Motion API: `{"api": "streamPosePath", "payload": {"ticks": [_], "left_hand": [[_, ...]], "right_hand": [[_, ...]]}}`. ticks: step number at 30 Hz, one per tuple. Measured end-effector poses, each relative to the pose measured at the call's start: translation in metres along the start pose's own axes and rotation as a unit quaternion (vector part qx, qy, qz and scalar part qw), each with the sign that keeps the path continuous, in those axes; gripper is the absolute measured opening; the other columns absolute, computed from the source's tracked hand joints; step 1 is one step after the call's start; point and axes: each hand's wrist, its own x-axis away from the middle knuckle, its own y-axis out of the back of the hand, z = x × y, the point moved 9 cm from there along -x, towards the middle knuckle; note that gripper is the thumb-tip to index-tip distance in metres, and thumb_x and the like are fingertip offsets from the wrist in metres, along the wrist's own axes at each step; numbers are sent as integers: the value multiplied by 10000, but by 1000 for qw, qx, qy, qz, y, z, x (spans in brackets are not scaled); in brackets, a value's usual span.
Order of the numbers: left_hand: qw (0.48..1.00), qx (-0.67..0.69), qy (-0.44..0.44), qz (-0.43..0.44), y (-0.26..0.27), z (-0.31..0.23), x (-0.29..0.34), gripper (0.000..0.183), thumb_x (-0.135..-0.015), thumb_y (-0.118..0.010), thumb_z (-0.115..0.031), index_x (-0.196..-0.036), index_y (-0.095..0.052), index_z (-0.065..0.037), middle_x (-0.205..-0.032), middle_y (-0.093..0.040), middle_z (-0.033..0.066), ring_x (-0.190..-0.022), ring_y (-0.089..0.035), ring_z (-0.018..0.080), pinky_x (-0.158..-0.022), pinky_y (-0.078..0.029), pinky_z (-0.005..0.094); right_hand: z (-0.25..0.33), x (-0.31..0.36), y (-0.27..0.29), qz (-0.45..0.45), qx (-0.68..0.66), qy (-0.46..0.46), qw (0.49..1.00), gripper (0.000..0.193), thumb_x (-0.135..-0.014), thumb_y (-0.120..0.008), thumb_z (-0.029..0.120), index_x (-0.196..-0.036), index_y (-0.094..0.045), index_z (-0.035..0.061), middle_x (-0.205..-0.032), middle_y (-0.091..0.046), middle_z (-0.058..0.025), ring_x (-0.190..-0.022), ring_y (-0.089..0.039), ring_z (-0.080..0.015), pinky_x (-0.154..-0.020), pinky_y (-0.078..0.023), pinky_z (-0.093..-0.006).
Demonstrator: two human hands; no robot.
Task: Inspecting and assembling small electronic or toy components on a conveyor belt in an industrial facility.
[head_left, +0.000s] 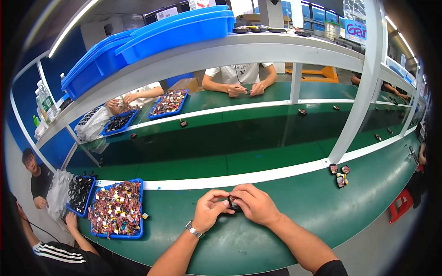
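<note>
Both of my hands meet over the green tabletop, around a small black casing. My left hand, with a metal watch on its wrist, grips the casing from the left between thumb and fingers. From the right, my right hand pinches it, its fingers covering the top. Much of the casing is hidden by the fingers, so its inside cannot be made out. To the left stands a blue tray heaped with small circuit boards with wires and yellow and silver parts.
A second blue tray of black casings stands beyond the first, beside a plastic bag. Several small assemblies lie by a metal post. A belt runs behind a white rail. Co-workers sit opposite and at left.
</note>
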Motion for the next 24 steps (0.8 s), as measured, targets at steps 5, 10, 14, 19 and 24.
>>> {"api": "streamPosePath", "payload": {"ticks": [5, 10, 14, 19, 24], "left_hand": [[998, -40, -44, -34, 3, -7, 1, 212, -894, -591, 64, -1104, -565, 49, -1086, -627, 162, -958, -667, 231, -747, -639, 377], [1000, -22, -11, -15, -3, -1, 1, 266, -930, -580, 42, -1193, -549, 68, -1167, -605, 167, -962, -676, 217, -795, -623, 332], [998, 12, 35, -43, 0, 4, 2, 330, -918, -566, 71, -1247, -536, 65, -1169, -627, 189, -910, -699, 248, -781, -625, 335], [997, 33, 48, -40, 0, 8, 1, 313, -926, -570, 63, -1238, -538, 61, -1165, -630, 182, -904, -703, 246, -791, -622, 332], [996, 49, 50, -53, 3, 10, 0, 299, -926, -576, 59, -1223, -545, 61, -1147, -634, 172, -904, -702, 233, -794, -620, 331]], "right_hand": [[1, -3, 3, -2, -8, -13, 1000, 246, -809, -685, -22, -1042, -628, 31, -1067, -624, -90, -861, -671, -260, -719, -575, -347], [1, 0, 1, 8, -6, -4, 1000, 236, -806, -681, -38, -1026, -646, 40, -1069, -637, -101, -851, -678, -250, -724, -585, -339], [13, -7, 3, -1, 89, 43, 995, 242, -767, -698, -13, -987, -690, 87, -1052, -655, -83, -866, -678, -238, -709, -582, -331], [17, -5, 1, -1, 140, 79, 987, 261, -728, -709, -5, -970, -705, 94, -1024, -672, -72, -889, -677, -230, -707, -580, -322], [10, -5, 4, -13, 61, 57, 996, 231, -744, -718, -11, -962, -692, 60, -1033, -671, -75, -892, -678, -239, -728, -584, -327]]}}
